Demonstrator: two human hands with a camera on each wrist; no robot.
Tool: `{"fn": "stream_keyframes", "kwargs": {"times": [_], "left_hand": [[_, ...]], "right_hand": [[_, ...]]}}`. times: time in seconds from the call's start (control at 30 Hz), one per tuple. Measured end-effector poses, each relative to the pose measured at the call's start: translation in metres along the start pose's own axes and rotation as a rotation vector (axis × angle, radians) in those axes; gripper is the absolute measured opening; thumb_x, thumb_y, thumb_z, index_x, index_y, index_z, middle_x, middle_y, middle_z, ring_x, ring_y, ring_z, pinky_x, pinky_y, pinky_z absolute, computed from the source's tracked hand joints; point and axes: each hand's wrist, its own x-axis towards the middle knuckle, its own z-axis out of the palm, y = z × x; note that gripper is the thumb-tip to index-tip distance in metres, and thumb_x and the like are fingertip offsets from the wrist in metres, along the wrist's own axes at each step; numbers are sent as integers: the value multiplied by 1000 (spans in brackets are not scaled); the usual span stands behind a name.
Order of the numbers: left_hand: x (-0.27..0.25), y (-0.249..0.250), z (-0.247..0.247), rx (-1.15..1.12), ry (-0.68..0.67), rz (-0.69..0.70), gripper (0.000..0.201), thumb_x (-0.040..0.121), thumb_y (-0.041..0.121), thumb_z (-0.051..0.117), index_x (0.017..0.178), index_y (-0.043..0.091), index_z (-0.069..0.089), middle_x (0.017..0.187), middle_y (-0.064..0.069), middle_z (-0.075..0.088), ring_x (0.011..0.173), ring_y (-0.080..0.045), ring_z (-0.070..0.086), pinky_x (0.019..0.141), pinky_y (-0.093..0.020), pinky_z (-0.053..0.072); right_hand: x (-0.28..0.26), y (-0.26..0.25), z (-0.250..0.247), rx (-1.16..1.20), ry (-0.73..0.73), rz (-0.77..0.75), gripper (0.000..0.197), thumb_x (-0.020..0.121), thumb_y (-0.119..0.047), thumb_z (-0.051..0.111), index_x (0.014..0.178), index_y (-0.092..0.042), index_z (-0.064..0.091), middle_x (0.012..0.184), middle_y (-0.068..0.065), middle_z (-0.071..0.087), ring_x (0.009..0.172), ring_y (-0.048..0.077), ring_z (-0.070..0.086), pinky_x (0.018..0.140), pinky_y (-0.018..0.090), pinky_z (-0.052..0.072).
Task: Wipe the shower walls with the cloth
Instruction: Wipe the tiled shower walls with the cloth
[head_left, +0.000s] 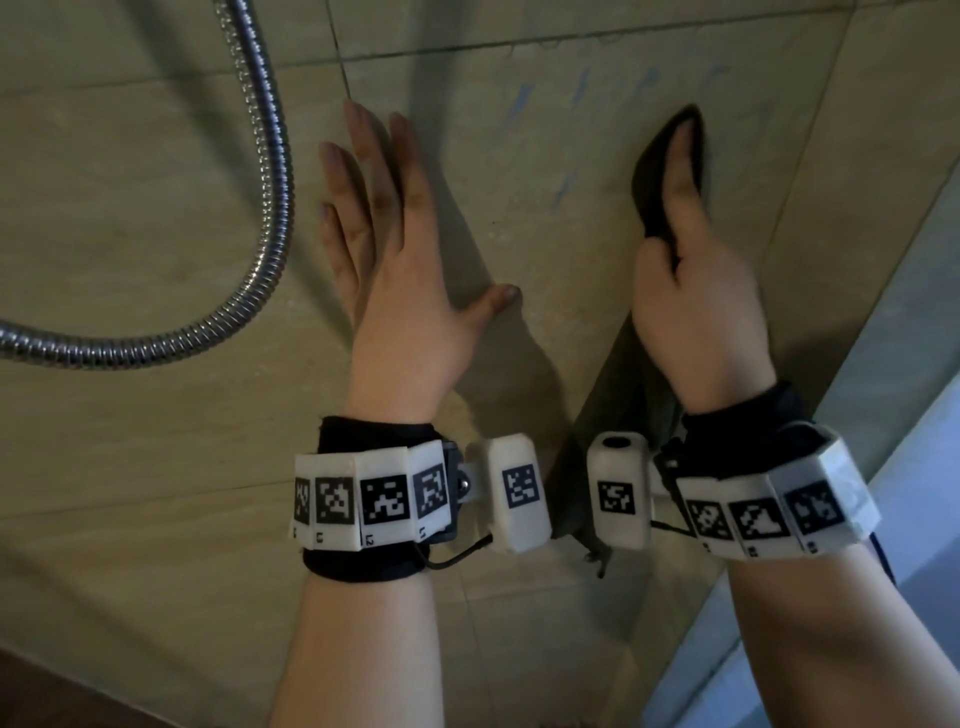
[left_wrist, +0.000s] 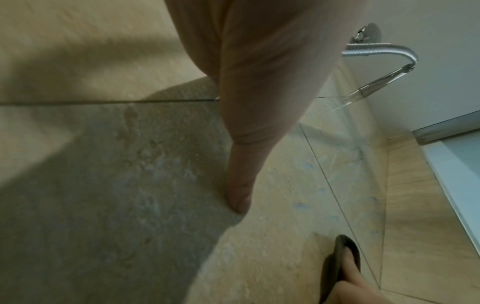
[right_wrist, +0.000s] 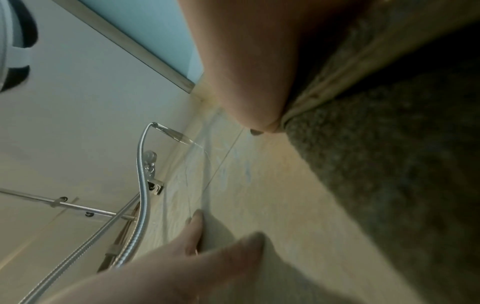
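The beige tiled shower wall (head_left: 156, 197) fills the head view. My left hand (head_left: 400, 228) lies flat on it with its fingers spread and holds nothing; its thumb (left_wrist: 241, 168) touches the tile. To its right, my right hand (head_left: 691, 260) presses a dark cloth (head_left: 649, 171) against the wall, fingers stretched up along it and thumb pinching a fold. The rest of the cloth hangs below the right wrist (head_left: 608, 415). In the right wrist view the cloth (right_wrist: 389, 164) sits under my thumb (right_wrist: 246, 72). Faint bluish streaks (head_left: 571, 93) mark the tile above both hands.
A metal shower hose (head_left: 265, 171) loops down the wall left of my left hand. The hand shower (left_wrist: 376, 84) sits in its holder higher up. A frosted glass panel with a metal frame (head_left: 914, 364) meets the wall at the right.
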Motion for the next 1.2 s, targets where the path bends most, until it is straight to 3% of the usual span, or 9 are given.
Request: {"fn": "stream_keyframes", "kwargs": {"times": [0.1, 0.23, 0.43, 0.53, 0.6, 0.67, 0.83, 0.97, 1.2], "left_hand": [[0, 1, 0, 6, 7, 4, 123, 76, 49, 75, 152, 9, -13, 158, -16, -21, 144, -32, -22, 112, -35, -21], [1, 0, -1, 23, 8, 3, 123, 77, 50, 74, 152, 9, -14, 158, -16, -21, 144, -33, -23, 112, -36, -20], [0, 0, 0, 19, 12, 3, 123, 76, 50, 74, 152, 10, -13, 158, -16, -21, 144, -32, -23, 112, -35, -21], [0, 0, -1, 17, 15, 10, 123, 76, 50, 74, 152, 9, -13, 158, -16, -21, 144, -32, -22, 112, -35, -20], [0, 0, -1, 21, 14, 10, 123, 76, 51, 74, 152, 9, -13, 158, -17, -21, 144, -33, -22, 113, -36, -20], [0, 0, 0, 23, 10, 6, 124, 76, 51, 74, 152, 9, -13, 158, -17, -21, 144, -33, -22, 114, -38, -19], [0, 0, 0, 21, 2, 2, 124, 76, 52, 73, 152, 10, -14, 158, -15, -22, 144, -31, -23, 113, -37, -20], [1, -1, 0, 21, 3, 3, 123, 76, 52, 74, 152, 10, -13, 158, -16, -21, 144, -33, -23, 113, -37, -20], [0, -3, 1, 20, 5, 14, 123, 76, 53, 73, 152, 10, -13, 158, -17, -21, 144, -32, -22, 113, -37, -21]], "right_hand": [[-12, -2, 14, -70, -24, -28, 70, 98, -20, 35, 151, -40, -7, 68, 4, 52, 56, 25, 51, 60, 41, 50], [-13, 0, 15, -100, -119, -87, 68, 99, -18, 35, 147, -47, -3, 66, 0, 50, 55, 21, 49, 57, 39, 47], [-20, 2, 18, -94, -77, -41, 70, 97, -19, 38, 150, -41, -1, 63, 4, 52, 54, 24, 50, 57, 42, 50], [-27, 2, 24, -96, -128, -42, 70, 97, -33, 41, 150, -44, -3, 83, 9, 63, 68, 27, 58, 67, 44, 52], [-27, 2, 25, -92, -96, -37, 66, 97, -46, 39, 149, -46, -1, 101, 12, 66, 83, 30, 61, 75, 41, 51], [-25, 1, 26, -53, -45, -47, 60, 98, -49, 36, 150, -46, 5, 106, 13, 67, 89, 31, 62, 77, 41, 51], [-24, 5, 37, -39, 10, -222, 54, 97, -23, 36, 149, -33, 28, 73, 12, 64, 59, 28, 58, 59, 47, 53], [-32, 2, 44, -93, -23, -273, 54, 91, -17, 37, 144, -29, 39, 67, 15, 63, 55, 33, 58, 54, 47, 52], [-4, -17, 24, -202, -2, -198, 62, 98, -15, 35, 151, -40, 13, 89, 18, 64, 69, 35, 58, 66, 49, 51]]}}
